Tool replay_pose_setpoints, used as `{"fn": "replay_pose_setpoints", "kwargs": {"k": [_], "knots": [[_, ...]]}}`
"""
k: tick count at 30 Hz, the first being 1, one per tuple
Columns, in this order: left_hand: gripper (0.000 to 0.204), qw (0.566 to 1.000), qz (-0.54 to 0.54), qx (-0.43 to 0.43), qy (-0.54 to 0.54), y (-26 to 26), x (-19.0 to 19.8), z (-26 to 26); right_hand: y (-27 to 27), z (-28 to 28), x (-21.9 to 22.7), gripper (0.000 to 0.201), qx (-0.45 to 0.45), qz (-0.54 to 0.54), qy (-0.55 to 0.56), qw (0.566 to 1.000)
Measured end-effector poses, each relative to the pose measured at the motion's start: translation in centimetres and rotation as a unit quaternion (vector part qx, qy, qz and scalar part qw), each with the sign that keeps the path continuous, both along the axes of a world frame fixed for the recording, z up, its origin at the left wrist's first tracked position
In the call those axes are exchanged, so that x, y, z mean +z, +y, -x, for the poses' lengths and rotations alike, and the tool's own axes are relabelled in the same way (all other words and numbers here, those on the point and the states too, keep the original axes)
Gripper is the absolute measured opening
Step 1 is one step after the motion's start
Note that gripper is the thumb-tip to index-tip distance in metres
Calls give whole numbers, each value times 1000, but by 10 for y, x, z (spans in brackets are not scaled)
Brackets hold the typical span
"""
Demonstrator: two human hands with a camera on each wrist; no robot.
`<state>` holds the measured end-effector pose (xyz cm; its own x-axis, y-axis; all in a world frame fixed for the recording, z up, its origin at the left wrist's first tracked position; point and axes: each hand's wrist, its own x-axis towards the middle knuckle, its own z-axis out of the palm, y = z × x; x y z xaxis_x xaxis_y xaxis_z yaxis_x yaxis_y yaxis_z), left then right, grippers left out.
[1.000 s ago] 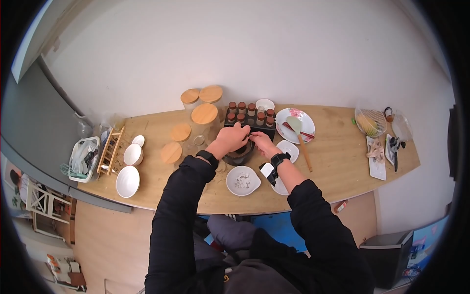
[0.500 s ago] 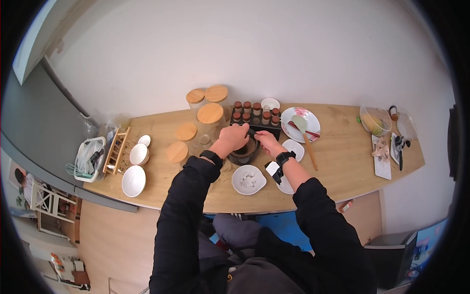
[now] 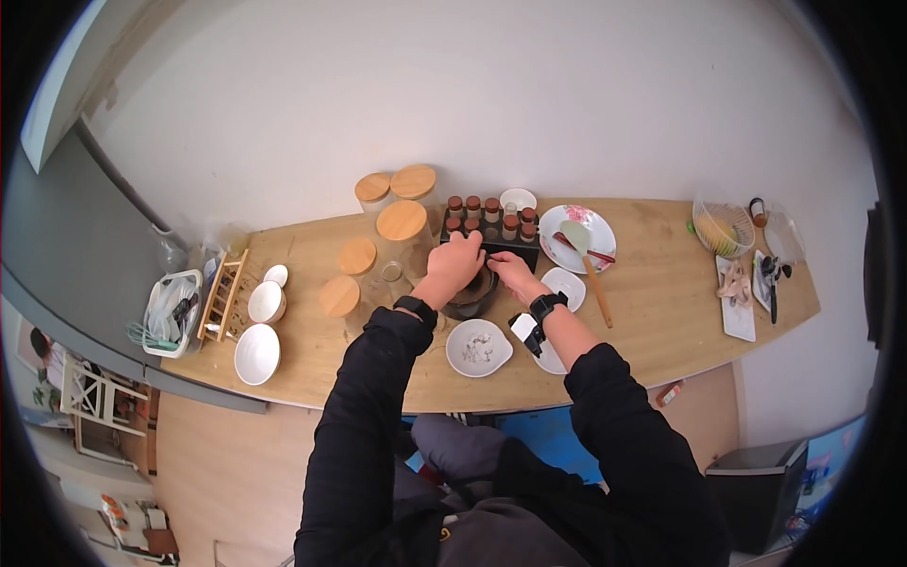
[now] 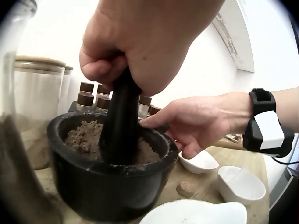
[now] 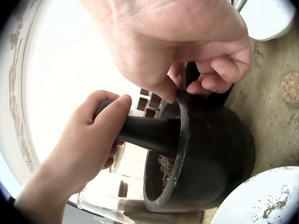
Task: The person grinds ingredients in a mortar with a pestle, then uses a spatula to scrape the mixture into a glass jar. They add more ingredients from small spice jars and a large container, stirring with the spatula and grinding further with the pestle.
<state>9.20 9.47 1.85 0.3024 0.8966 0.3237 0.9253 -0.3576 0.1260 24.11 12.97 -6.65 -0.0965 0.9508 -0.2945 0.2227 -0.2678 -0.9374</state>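
At the middle of the pale wooden table [image 3: 652,307], a person's left hand [image 3: 454,265] is wrapped in a closed grip round the upper part of a black, club-shaped pestle [image 4: 120,119]. The pestle extends downward from this grip, slightly tilted, its lower end inside a round, thick-walled black mortar [image 4: 105,193] of stone-like material. The mortar stands on the table directly below the left grip, apart from it; crumbly grey-brown ground matter [image 4: 86,135] lies about the pestle's foot. The right hand [image 5: 175,44] pinches the mortar at its rim, thumb at the edge and curled fingers against the outer wall, so that the mortar lies immediately below this second grip.

Behind the mortar, small glass jars with brown caps [image 3: 492,210] stand in a black rack [image 3: 525,255]. To the left is a tall glass canister with a round wooden lid [image 3: 402,221]. Nearer the person, just beside the mortar, rests a lipped white bowl [image 3: 503,352] containing pale fragments [image 3: 477,348]. Beyond the right wrist, a pale-green-headed spatula with a wooden handle [image 3: 595,285] lies partly across a white floral plate [image 3: 597,222].
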Motion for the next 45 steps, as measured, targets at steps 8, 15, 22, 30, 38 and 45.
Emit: {"fn": "replay_pose_setpoints", "kwargs": {"k": [8, 15, 22, 30, 38, 45], "knots": [[20, 995, 81, -15, 58, 1, -1, 6, -7, 3, 0, 32, -35, -1, 20, 999], [25, 997, 61, 50, 12, -2, 3, 8, -14, 1, 19, 30, -18, 24, 19, 999], [26, 994, 88, 52, -43, 1, -9, 13, -14, 3, 15, 32, -33, 7, 20, 999], [23, 992, 87, 93, -9, -4, -6, 13, -21, 3, 24, 31, -35, 21, 21, 999], [24, 998, 12, 35, -42, -12, -12, 15, -4, 0, 2, 32, 10, 3, -3, 1000], [18, 998, 38, 48, 1, -33, -20, -15, -9, 1, 11, 32, -5, 28, 3, 1000]]}}
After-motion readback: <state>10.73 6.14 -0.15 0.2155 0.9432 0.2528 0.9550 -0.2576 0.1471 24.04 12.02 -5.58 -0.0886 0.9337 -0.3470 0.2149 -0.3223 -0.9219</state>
